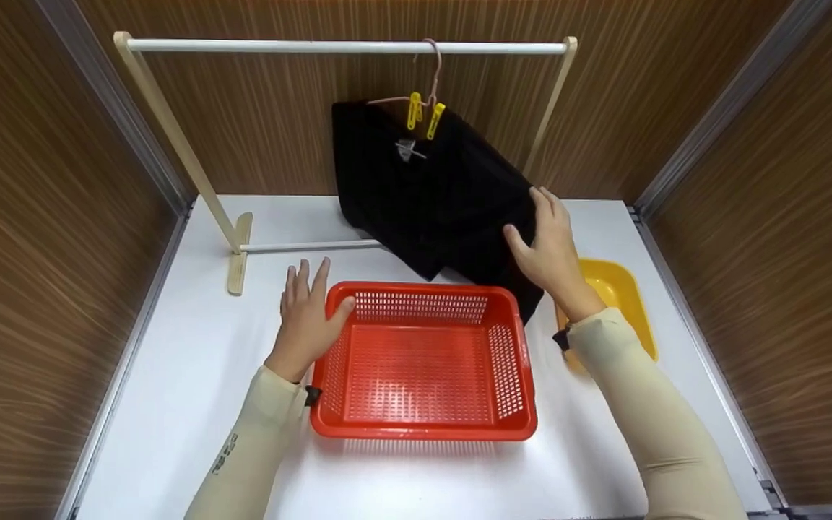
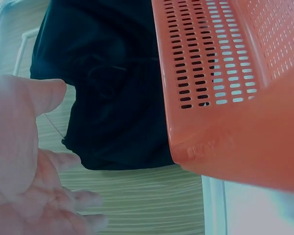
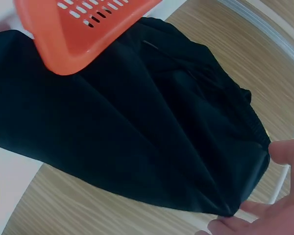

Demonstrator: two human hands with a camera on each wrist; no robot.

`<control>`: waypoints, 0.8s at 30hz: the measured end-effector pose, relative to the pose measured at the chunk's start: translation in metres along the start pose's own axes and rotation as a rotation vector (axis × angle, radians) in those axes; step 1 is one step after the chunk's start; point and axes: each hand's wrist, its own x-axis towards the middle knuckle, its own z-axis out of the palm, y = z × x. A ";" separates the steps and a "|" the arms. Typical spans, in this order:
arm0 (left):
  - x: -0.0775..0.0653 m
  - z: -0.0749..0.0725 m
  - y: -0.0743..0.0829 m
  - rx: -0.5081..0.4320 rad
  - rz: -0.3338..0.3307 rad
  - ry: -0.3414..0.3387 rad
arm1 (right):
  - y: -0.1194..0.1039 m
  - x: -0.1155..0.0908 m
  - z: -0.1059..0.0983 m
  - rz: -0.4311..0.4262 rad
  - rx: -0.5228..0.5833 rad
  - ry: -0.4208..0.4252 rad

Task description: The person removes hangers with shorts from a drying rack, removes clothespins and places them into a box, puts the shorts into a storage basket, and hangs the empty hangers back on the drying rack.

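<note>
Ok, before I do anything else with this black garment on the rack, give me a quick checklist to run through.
1. Hanging point: ok. The pink hanger is hooked over the white rail.
2. Clip hold: cannot tell whether both yellow clips bite the black garment.
3. Hold on the garment: not ok. The right grip is spread at its edge, not closed round it.
4. Second hand free: ok. The left grip is open by the red basket, holding nothing.
5. Basket opening upward: ok.
6. Garment clear of the basket: cannot tell; they overlap in view.

Cream sleeves (image 1: 651, 412); dark print (image 1: 225, 453) on the left; black wrist pieces (image 1: 313, 395).
</note>
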 end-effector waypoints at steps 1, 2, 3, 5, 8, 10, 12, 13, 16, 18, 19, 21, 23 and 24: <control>0.000 0.000 0.000 -0.010 -0.004 0.000 | 0.000 0.003 0.000 0.011 0.023 0.001; -0.001 -0.001 -0.001 -0.018 -0.008 0.004 | 0.001 0.006 0.000 0.026 0.045 0.003; -0.001 -0.002 -0.001 -0.026 -0.012 0.008 | 0.001 0.009 0.000 0.038 0.065 0.009; -0.002 -0.003 -0.003 -0.043 -0.020 0.011 | 0.002 0.015 0.000 0.051 0.098 0.037; -0.002 -0.003 -0.004 -0.101 -0.019 -0.004 | 0.003 0.022 0.001 0.039 0.123 0.090; -0.002 -0.003 -0.005 -0.167 -0.022 -0.024 | 0.003 0.025 0.003 0.024 0.136 0.125; -0.002 -0.003 -0.005 -0.226 -0.026 -0.037 | 0.003 0.027 0.004 0.019 0.157 0.147; -0.002 -0.002 -0.004 -0.249 -0.025 -0.040 | 0.003 0.027 0.005 0.016 0.166 0.156; -0.001 -0.002 -0.005 -0.267 -0.023 -0.032 | 0.002 0.028 0.007 0.011 0.179 0.164; 0.000 0.000 -0.006 -0.257 -0.025 -0.021 | 0.001 0.028 0.008 0.003 0.183 0.156; 0.000 0.000 -0.007 -0.256 -0.032 -0.020 | 0.000 0.028 0.008 -0.001 0.184 0.148; 0.000 0.002 -0.009 -0.264 -0.048 -0.029 | 0.000 0.028 0.010 0.003 0.204 0.124; 0.000 0.004 -0.011 -0.293 -0.065 -0.044 | -0.002 0.027 0.010 0.042 0.285 0.086; -0.001 0.005 -0.012 -0.318 -0.070 -0.054 | -0.003 0.027 0.011 0.072 0.343 0.065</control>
